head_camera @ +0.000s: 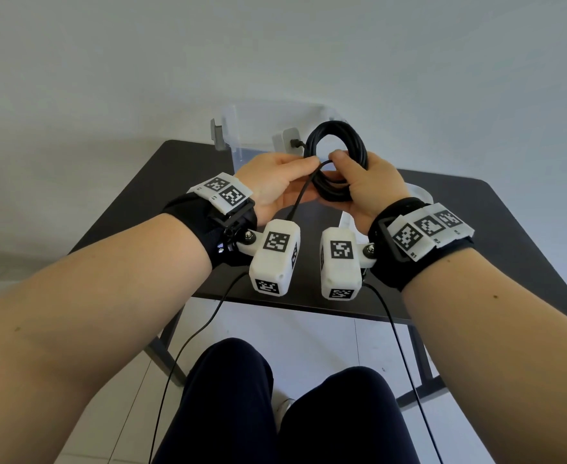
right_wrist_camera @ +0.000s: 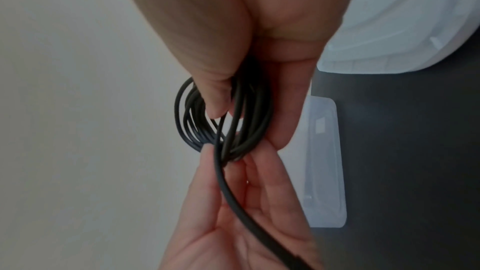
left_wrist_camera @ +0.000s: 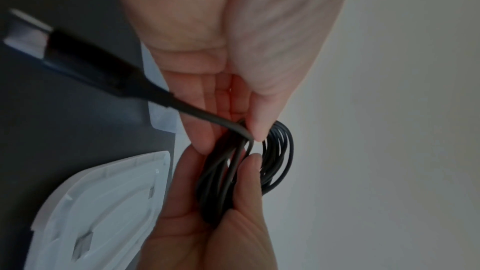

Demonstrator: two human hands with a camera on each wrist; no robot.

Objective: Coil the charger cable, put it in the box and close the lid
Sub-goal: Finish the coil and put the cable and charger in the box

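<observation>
Above the dark table, your right hand grips the coil; your left hand pinches its loose end. Light, springy cable: hold across all loops.

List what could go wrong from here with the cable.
1. The coil is held only by the right hand; a looser grip could let the loops spring apart.
2. The free tail, pinched by the left hand, may snag.
3. The charger hangs off the coil and could tug it loose over the box.
</observation>
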